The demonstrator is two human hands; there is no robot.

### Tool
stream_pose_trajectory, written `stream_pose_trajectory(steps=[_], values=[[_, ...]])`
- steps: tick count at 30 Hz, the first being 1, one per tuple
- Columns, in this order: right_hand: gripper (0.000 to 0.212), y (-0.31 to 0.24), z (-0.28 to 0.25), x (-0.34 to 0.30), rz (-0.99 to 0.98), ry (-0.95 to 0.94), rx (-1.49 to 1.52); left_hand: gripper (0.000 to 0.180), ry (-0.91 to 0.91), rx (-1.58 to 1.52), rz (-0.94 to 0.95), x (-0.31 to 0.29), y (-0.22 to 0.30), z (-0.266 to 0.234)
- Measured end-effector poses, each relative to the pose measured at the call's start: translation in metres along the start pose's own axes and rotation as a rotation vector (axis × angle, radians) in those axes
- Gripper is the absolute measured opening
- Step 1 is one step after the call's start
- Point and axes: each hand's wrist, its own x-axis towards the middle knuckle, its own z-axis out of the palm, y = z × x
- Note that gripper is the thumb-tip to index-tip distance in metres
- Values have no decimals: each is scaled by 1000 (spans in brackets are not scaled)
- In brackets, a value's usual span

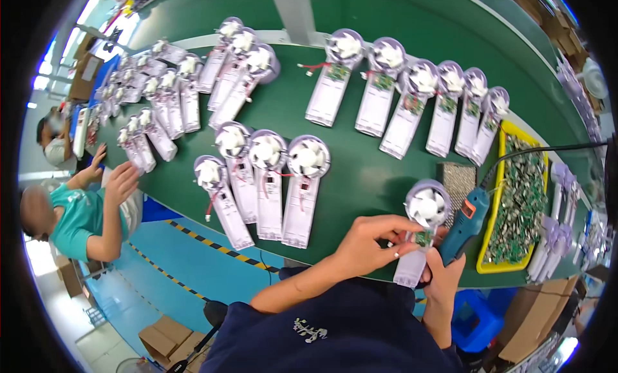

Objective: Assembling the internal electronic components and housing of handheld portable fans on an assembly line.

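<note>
A white handheld fan body (pixel 410 270) with a round fan head (pixel 427 207) is tilted in front of me at the table's near edge. My right hand (pixel 443 273) is closed around its lower right side. With thumb and fingers pinched, my left hand (pixel 373 244) is at the small green circuit board (pixel 423 238) on the body. A tiny white plug shows by the left fingertips. A teal glue gun (pixel 465 221) with a black cable lies right beside my right hand; whether that hand touches it I cannot tell.
A yellow tray (pixel 483 267) of green circuit boards stands at the right, with a grey patterned block (pixel 458 183) before it. Several open fan bodies (pixel 269 212) lie in groups across the green table (pixel 360 192). A person in teal (pixel 96 221) sits at the far left.
</note>
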Motion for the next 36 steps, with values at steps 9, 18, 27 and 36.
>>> stream_pose_trajectory(steps=[9,18,27,36], values=[[26,-2,4,-3,43,-3,-102,29,-26,64,-65,1,4,-3],[24,2,7,-4,26,-68,73,32,-61,38,-58,2,0,0],[19,-3,0,-2,25,-149,12,30,-32,61,-69,2,0,3],[24,0,-4,-7,65,-145,84,30,-67,35,-75,0,-3,4]])
